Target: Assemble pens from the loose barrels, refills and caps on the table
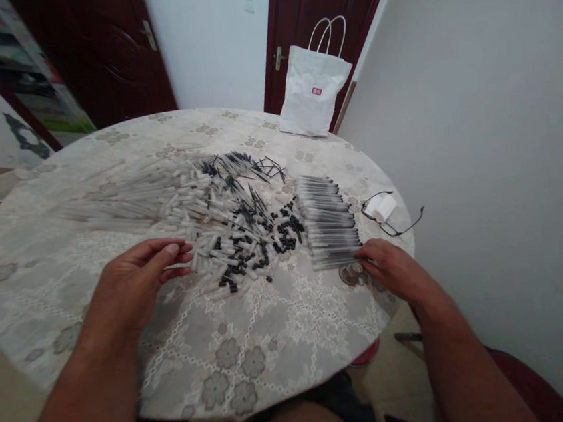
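Note:
My left hand (142, 272) hovers at the near left edge of a pile of white pen caps (226, 260) and small black plugs (288, 227). Its thumb and fingers are pinched together; whatever is between them is hidden. On the right, assembled pens (330, 222) with clear barrels lie side by side in a neat column. My right hand (391, 268) has its fingertips closed on the dark end of a pen at the near end of this column. Clear pen barrels (129, 193) are heaped at the left, and thin dark refills (241, 168) lie behind the caps.
A round table with a patterned cloth (284, 331) carries everything. Eyeglasses (399, 231) and a white object (382, 208) lie at the right, with a small round dish-like item (351, 276) by my right hand. A white paper bag (316, 90) stands at the back.

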`<state>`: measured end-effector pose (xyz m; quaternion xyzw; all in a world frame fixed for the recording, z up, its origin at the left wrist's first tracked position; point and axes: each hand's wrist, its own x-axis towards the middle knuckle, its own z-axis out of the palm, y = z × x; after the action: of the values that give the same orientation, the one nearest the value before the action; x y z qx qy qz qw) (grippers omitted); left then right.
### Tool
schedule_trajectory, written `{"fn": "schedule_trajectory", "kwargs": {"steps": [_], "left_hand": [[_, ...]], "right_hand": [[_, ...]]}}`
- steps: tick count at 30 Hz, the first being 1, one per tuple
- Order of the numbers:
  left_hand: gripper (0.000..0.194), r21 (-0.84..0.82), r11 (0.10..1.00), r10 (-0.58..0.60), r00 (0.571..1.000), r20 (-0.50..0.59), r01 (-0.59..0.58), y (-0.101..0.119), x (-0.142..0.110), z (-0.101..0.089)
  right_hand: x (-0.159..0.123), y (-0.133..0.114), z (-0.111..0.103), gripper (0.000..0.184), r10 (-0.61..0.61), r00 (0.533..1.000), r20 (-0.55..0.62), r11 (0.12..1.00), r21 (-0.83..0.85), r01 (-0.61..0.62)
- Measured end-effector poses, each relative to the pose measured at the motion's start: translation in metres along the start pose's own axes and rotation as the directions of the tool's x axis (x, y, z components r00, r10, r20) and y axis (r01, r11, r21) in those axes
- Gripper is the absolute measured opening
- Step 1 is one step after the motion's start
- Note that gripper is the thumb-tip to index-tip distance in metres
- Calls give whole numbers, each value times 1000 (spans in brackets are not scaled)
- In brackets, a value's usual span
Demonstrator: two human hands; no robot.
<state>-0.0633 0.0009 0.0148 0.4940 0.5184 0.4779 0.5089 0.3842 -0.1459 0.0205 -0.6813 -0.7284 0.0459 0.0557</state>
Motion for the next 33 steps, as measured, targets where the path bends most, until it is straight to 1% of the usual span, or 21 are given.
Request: {"fn": "schedule_trajectory", "kwargs": {"steps": [2,4,6,8,10,12,13,15,18,21,25,29,31,33], "left_hand": [[29,-38,999,-9,1000,-17,8,-1,2,-2],[30,-88,996,-21,999,-31,18,-1,3,-3],[31,-115,993,-30,998,-57,23,-2,4,-2],[31,-125,992,-31,997,-69,22,-1,4,-2],[31,-130,991,-30,997,-71,21,0,3,-3],[31,-128,992,-26,997,-73,16,2,3,-5],[31,-114,993,-17,997,-81,8,3,2,-7],[31,-45,999,10,995,-103,-15,4,3,-12],[31,123,991,69,988,-138,-52,4,5,-21],[30,268,960,115,985,-131,-77,1,7,-27],[28,430,895,174,980,-96,-117,-4,6,-30],[28,570,796,267,963,-33,-201,-7,5,-29],[28,619,750,296,955,1,-233,-9,5,-28],[27,635,727,323,946,19,-261,-10,5,-26]], "right_hand": [[2,-5,-6,24,13,999,-32,1000,-2,-13],[8,-18,-15,25,0,995,-96,1000,10,1],[19,-43,-24,25,-37,988,-152,998,37,43],[35,-77,-32,25,-105,983,-150,991,63,116],[56,-113,-36,24,-170,980,-101,982,68,177],[80,-144,-34,23,-222,975,-16,974,38,222],[93,-156,-31,22,-231,973,19,973,26,230],[118,-171,-23,22,-194,980,55,980,-26,195],[149,-179,-8,24,-114,990,86,986,-114,124],[167,-180,5,29,-89,992,92,984,-149,102],[176,-185,19,31,-88,994,72,985,-141,98],[179,-190,25,31,-33,998,46,987,-155,40],[180,-193,25,32,-16,1000,13,987,-159,18],[180,-197,26,32,-40,999,-26,989,-142,36]]}}
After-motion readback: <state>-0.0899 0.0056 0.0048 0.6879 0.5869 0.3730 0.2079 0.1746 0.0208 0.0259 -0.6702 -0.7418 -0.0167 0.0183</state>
